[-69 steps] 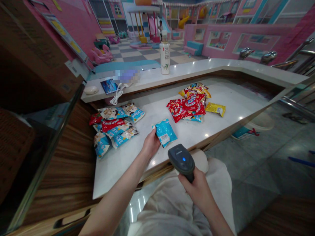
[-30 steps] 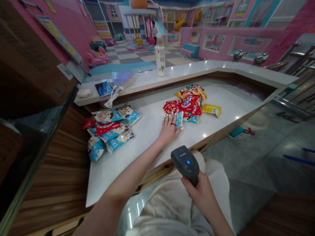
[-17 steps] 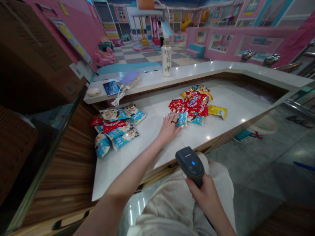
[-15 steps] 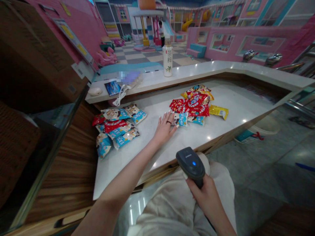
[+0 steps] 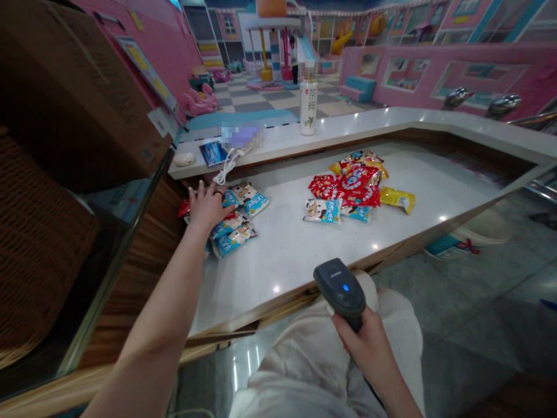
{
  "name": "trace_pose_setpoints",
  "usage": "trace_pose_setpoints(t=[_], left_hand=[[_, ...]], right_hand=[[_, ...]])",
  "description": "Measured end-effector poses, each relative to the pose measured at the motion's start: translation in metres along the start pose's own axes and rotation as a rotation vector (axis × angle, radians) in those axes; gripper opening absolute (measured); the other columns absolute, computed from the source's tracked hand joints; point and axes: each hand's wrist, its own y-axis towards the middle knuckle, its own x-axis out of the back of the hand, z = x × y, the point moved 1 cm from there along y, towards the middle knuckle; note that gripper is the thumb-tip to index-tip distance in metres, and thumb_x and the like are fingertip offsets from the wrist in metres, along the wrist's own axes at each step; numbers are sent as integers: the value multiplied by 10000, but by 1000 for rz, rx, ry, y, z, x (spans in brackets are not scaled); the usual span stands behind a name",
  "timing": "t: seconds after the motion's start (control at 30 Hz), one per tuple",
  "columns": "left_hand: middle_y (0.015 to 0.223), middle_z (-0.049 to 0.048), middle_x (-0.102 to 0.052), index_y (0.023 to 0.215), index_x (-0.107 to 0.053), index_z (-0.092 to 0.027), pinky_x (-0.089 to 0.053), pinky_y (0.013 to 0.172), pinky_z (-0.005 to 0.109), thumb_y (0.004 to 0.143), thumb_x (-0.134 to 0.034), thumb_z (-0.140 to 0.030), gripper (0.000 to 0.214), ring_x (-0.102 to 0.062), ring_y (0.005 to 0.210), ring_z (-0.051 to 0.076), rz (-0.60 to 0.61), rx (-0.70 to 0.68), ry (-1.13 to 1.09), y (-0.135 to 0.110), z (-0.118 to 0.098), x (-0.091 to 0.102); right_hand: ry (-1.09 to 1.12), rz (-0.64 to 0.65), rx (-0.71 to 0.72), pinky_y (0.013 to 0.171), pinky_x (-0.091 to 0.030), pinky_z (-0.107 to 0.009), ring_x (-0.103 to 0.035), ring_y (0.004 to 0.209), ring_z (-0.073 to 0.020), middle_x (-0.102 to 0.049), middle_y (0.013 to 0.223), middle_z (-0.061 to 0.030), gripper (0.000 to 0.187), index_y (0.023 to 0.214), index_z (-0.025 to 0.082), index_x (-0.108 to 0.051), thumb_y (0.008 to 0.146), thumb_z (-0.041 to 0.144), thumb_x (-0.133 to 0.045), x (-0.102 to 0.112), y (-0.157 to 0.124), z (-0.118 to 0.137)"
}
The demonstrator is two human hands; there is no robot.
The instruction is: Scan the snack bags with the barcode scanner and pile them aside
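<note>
My left hand (image 5: 206,206) is open with its fingers spread, over the near end of a pile of blue-and-white snack packets (image 5: 234,239), and it holds nothing. A blue-and-white packet (image 5: 322,211) lies alone on the white counter (image 5: 278,273), in front of a heap of red snack packets (image 5: 348,186). A yellow packet (image 5: 397,200) sits just right of that heap. My right hand (image 5: 363,337) is closed around the grip of a black barcode scanner (image 5: 342,290), whose blue light is lit. The scanner is held near the counter's front edge, above my lap.
A raised white ledge behind the counter carries a tea bottle (image 5: 308,98), a white cable (image 5: 227,168), a small booklet (image 5: 213,154) and a white oval object (image 5: 185,158). A cardboard box (image 5: 82,87) and a wicker basket (image 5: 39,232) stand left. A sneaker (image 5: 452,247) lies on the floor right.
My left hand has moved left from the red heap to the blue-and-white pile, leaving a blue-and-white packet beside the heap. The view has shifted slightly. My right hand still holds the scanner.
</note>
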Motion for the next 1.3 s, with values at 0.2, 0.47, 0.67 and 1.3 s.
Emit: trace_pose_setpoints(t=[0.2,0.47,0.67,1.3], left_hand=[[1387,220,-561,1497,-454,-118,-374,1092,486,924,-498,-532,708,-509,1292,393,125,-19,-31,-7,-6,-10],[1358,175,-579,1474,-473,-176,-380,1102,445,936,-515,-422,593,-510,1287,331,25,-28,-163,-50,-36,-6],[1438,140,-546,1464,-489,-193,-333,1166,455,933,-535,-393,569,-475,1356,300,-88,-80,-515,-63,-62,20],[1169,156,-743,1221,-671,-119,-549,1003,414,948,-557,-538,513,-707,1116,279,614,698,-2216,-127,-199,-23]], right_hand=[[-21,-28,8,416,-446,-221,-603,481,-196,-587,449,18,260,936,136,-741,833,354,-643,2,-1,2],[-34,-7,13,425,-451,-231,-600,473,-198,-609,471,10,285,972,129,-740,840,355,-629,5,-1,6],[-15,-10,-5,433,-461,-234,-633,512,-216,-614,471,9,256,985,140,-742,836,326,-650,5,-1,9],[2,47,-35,466,-468,-227,-652,546,-209,-642,521,12,206,954,148,-715,818,285,-641,-11,2,12]])
